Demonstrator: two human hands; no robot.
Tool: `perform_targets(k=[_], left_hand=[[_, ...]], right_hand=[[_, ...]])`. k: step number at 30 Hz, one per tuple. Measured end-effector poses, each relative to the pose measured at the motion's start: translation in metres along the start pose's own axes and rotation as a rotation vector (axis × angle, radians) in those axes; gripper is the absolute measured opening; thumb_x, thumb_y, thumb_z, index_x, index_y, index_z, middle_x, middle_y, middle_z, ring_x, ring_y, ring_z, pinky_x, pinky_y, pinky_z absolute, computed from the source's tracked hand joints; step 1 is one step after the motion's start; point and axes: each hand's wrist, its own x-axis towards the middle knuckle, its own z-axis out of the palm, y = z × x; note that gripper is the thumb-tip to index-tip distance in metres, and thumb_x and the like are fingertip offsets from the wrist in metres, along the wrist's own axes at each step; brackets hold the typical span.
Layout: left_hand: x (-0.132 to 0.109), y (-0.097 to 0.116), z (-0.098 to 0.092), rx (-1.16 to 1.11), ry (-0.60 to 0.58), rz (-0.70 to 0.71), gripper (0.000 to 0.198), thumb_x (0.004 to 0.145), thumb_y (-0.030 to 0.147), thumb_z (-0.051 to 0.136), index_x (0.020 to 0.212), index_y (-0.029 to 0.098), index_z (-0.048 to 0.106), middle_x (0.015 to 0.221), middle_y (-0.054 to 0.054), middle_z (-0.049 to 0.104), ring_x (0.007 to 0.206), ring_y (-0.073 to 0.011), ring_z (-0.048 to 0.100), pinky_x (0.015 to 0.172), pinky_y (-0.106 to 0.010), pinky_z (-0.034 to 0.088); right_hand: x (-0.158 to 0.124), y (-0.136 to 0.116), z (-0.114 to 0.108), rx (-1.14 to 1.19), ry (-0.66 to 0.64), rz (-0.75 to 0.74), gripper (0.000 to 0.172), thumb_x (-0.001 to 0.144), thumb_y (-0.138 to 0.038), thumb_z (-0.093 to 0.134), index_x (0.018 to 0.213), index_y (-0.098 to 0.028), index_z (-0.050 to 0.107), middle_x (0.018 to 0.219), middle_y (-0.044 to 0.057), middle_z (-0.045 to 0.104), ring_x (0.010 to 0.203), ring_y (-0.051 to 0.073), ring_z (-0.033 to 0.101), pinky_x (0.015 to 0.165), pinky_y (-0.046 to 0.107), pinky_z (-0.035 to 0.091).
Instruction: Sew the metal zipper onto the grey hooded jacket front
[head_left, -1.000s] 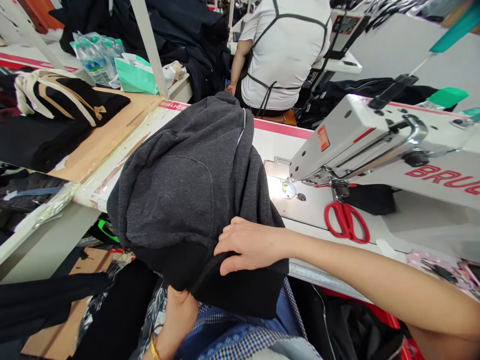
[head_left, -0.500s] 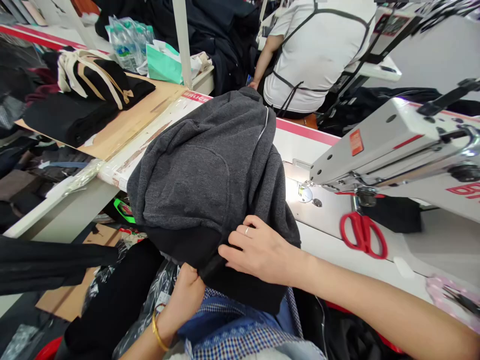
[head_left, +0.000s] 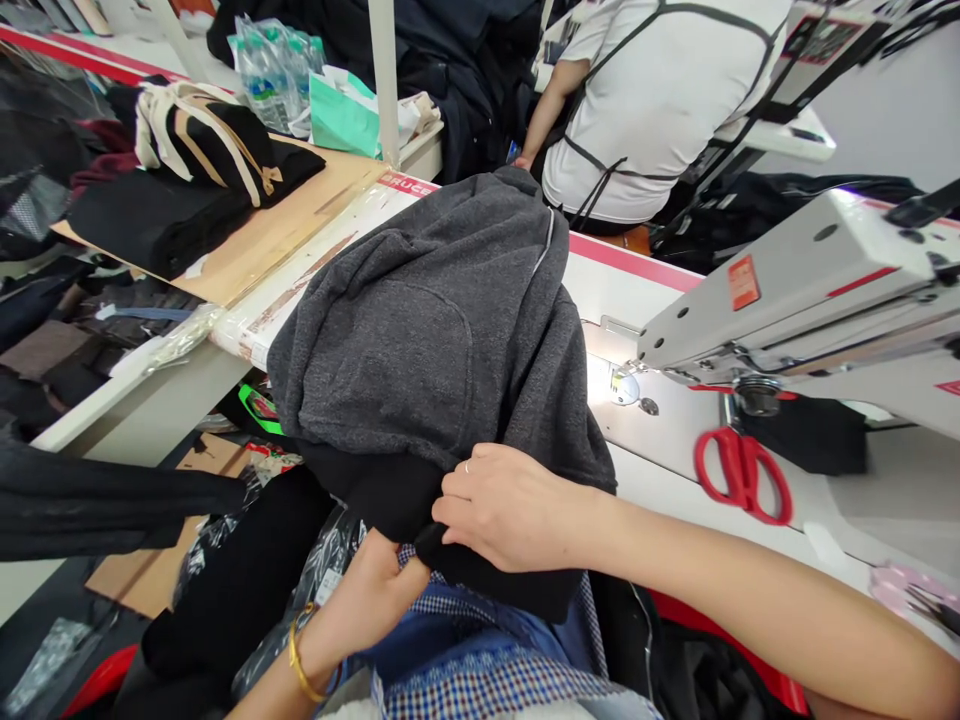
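A dark grey garment (head_left: 397, 350) with a curved seam and a black band (head_left: 517, 585) along its near edge lies over the front of the white sewing table. My left hand (head_left: 382, 590), with a yellow bracelet at the wrist, is closed on the black band at its lower edge. Just right of it and higher, my right hand (head_left: 502, 505) wears a ring and has its fingers curled round the band. Black fabric is bunched between the two hands.
To the right stands a sewing machine (head_left: 787, 300), with red-handled scissors (head_left: 742, 475) below it. Folded black garments (head_left: 187, 200) lie on a wooden board at the left. A person in a white shirt (head_left: 660, 110) sits beyond the table.
My left hand has moved slightly right, nearer my right hand. My right hand's fingers have curled tighter, bunching the black band. The whole view has shifted a little.
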Motion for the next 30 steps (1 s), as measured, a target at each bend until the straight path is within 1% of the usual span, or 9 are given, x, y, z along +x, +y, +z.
perform_targets(k=[4, 9, 12, 16, 19, 21, 25, 27, 30], left_hand=[[0.003, 0.000, 0.001, -0.030, -0.043, 0.049, 0.039, 0.079, 0.020, 0.049, 0.118, 0.018, 0.050, 0.113, -0.008, 0.058, 0.100, -0.0226, 0.054, 0.089, -0.036, 0.043], [0.005, 0.000, 0.003, 0.024, -0.023, 0.078, 0.036, 0.079, 0.022, 0.051, 0.114, 0.017, 0.052, 0.116, -0.009, 0.057, 0.103, -0.0235, 0.052, 0.091, -0.037, 0.041], [0.006, -0.003, 0.006, 0.068, 0.017, 0.078, 0.034, 0.076, 0.020, 0.051, 0.110, 0.015, 0.054, 0.113, -0.010, 0.058, 0.101, -0.0240, 0.054, 0.089, -0.037, 0.042], [0.009, -0.005, 0.009, 0.129, 0.119, 0.101, 0.028, 0.074, 0.021, 0.053, 0.100, 0.014, 0.059, 0.103, -0.011, 0.063, 0.093, -0.0248, 0.058, 0.083, -0.038, 0.046], [0.011, -0.004, 0.011, 0.175, 0.161, 0.146, 0.028, 0.074, 0.024, 0.052, 0.099, 0.015, 0.061, 0.101, -0.011, 0.064, 0.098, -0.0269, 0.056, 0.089, -0.042, 0.043], [0.012, -0.005, 0.013, 0.163, 0.183, 0.163, 0.030, 0.076, 0.026, 0.052, 0.102, 0.016, 0.062, 0.103, -0.011, 0.064, 0.106, -0.0273, 0.053, 0.095, -0.044, 0.038], [0.008, -0.011, 0.016, 0.081, 0.216, 0.141, 0.033, 0.078, 0.031, 0.052, 0.106, 0.019, 0.061, 0.110, -0.009, 0.062, 0.111, -0.0253, 0.050, 0.099, -0.042, 0.036], [0.006, -0.016, 0.016, 0.074, 0.229, 0.135, 0.033, 0.078, 0.031, 0.052, 0.107, 0.019, 0.061, 0.111, -0.008, 0.062, 0.112, -0.0248, 0.050, 0.099, -0.041, 0.036], [0.005, -0.025, 0.015, 0.067, 0.234, 0.125, 0.032, 0.077, 0.029, 0.053, 0.106, 0.019, 0.062, 0.108, -0.008, 0.063, 0.113, -0.0245, 0.049, 0.100, -0.040, 0.034]], right_hand=[[0.004, -0.004, -0.003, 0.002, -0.043, 0.007, 0.018, 0.086, -0.029, 0.046, 0.077, -0.017, 0.057, 0.071, 0.001, 0.057, 0.066, 0.014, 0.051, 0.056, 0.030, 0.023], [0.006, -0.007, -0.004, -0.027, -0.056, 0.037, 0.020, 0.085, -0.030, 0.047, 0.075, -0.016, 0.057, 0.069, 0.001, 0.057, 0.065, 0.015, 0.053, 0.056, 0.030, 0.024], [0.007, -0.008, -0.004, -0.047, -0.061, 0.060, 0.018, 0.083, -0.029, 0.048, 0.075, -0.016, 0.057, 0.069, 0.002, 0.058, 0.064, 0.016, 0.053, 0.056, 0.030, 0.025], [0.009, -0.011, -0.004, -0.056, -0.077, 0.089, 0.017, 0.082, -0.027, 0.049, 0.073, -0.015, 0.057, 0.069, 0.003, 0.058, 0.063, 0.016, 0.054, 0.056, 0.030, 0.025], [0.011, -0.011, -0.003, -0.059, -0.085, 0.129, 0.021, 0.082, -0.031, 0.051, 0.072, -0.015, 0.059, 0.068, 0.004, 0.060, 0.065, 0.017, 0.056, 0.056, 0.030, 0.026], [0.011, -0.009, -0.003, -0.060, -0.092, 0.166, 0.028, 0.082, -0.040, 0.052, 0.073, -0.015, 0.060, 0.068, 0.004, 0.061, 0.067, 0.018, 0.057, 0.058, 0.030, 0.028], [0.000, 0.003, -0.007, -0.025, -0.060, 0.226, 0.043, 0.077, -0.056, 0.053, 0.076, -0.014, 0.061, 0.070, 0.005, 0.063, 0.071, 0.019, 0.057, 0.067, 0.032, 0.031], [-0.009, 0.011, -0.009, 0.045, -0.006, 0.247, 0.042, 0.075, -0.056, 0.055, 0.081, -0.015, 0.061, 0.074, 0.004, 0.064, 0.074, 0.018, 0.056, 0.077, 0.033, 0.031], [-0.022, 0.017, -0.009, 0.137, 0.063, 0.252, 0.035, 0.078, -0.049, 0.056, 0.091, -0.017, 0.061, 0.079, 0.002, 0.065, 0.080, 0.015, 0.056, 0.090, 0.034, 0.025]])
